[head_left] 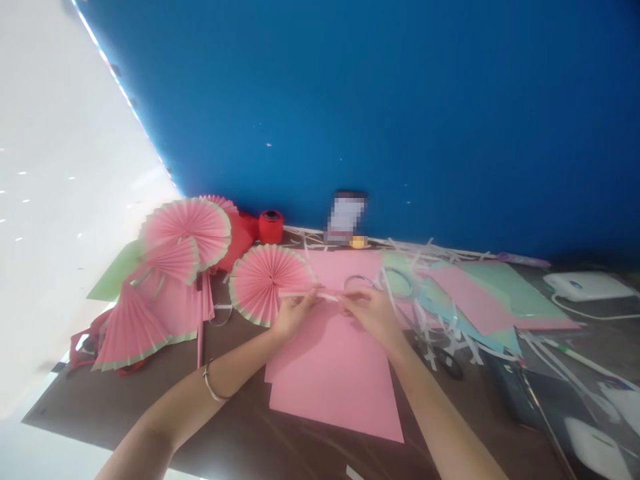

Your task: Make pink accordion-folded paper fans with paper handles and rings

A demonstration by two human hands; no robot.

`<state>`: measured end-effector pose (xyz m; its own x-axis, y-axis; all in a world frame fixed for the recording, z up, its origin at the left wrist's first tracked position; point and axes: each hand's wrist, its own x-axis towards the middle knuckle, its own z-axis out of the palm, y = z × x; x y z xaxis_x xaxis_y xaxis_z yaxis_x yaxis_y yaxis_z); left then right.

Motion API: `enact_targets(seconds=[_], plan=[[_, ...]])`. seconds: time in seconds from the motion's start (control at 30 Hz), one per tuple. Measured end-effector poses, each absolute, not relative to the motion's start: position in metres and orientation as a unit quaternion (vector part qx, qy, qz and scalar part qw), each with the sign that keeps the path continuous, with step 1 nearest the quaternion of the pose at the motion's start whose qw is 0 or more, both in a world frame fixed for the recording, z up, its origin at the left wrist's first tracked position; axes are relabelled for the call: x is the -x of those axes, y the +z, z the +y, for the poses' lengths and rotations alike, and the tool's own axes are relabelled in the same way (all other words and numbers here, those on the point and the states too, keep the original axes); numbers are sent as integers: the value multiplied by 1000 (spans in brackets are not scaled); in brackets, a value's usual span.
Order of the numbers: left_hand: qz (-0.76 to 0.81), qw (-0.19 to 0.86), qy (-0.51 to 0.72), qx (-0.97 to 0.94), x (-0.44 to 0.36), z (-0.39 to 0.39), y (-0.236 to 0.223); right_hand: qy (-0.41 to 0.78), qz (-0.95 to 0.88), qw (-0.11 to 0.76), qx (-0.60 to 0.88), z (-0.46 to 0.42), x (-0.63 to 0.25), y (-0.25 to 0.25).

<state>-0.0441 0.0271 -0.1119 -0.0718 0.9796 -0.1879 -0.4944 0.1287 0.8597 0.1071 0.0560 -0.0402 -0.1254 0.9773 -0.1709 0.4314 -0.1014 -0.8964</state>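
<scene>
Between both hands stretches a narrow pink and white paper strip (327, 297), held level above a pink paper sheet (330, 387). My left hand (295, 315) pinches it near the middle, with one end sticking out to the left. The fingers of my right hand (367, 312) are closed on its right end. Just left of the strip lies a round pleated pink paper fan (263, 277) with a pale green rim. Whether the strip is folded is too blurred to tell.
More pleated pink fans (185, 227) are heaped at the left by a red tape roll (271, 228). A phone (346, 217) leans at the blue wall (375, 100). Rightward lie coloured sheets (475, 297), paper offcuts, scissors (445, 360) and a white device (590, 285).
</scene>
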Motion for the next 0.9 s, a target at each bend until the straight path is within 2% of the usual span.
enact_targets(seconds=[0.43, 0.6, 0.77, 0.9], plan=[[431, 641, 579, -259, 41, 26, -111, 395, -626, 316, 593, 65, -111, -55], [418, 640, 598, -239, 44, 27, -108, 313, -655, 311, 614, 66, -117, -54], [425, 626, 604, -253, 47, 27, -107, 383, -575, 348, 634, 62, -128, -53], [433, 635, 581, -267, 46, 24, -103, 465, -557, 340, 598, 52, -118, -56]])
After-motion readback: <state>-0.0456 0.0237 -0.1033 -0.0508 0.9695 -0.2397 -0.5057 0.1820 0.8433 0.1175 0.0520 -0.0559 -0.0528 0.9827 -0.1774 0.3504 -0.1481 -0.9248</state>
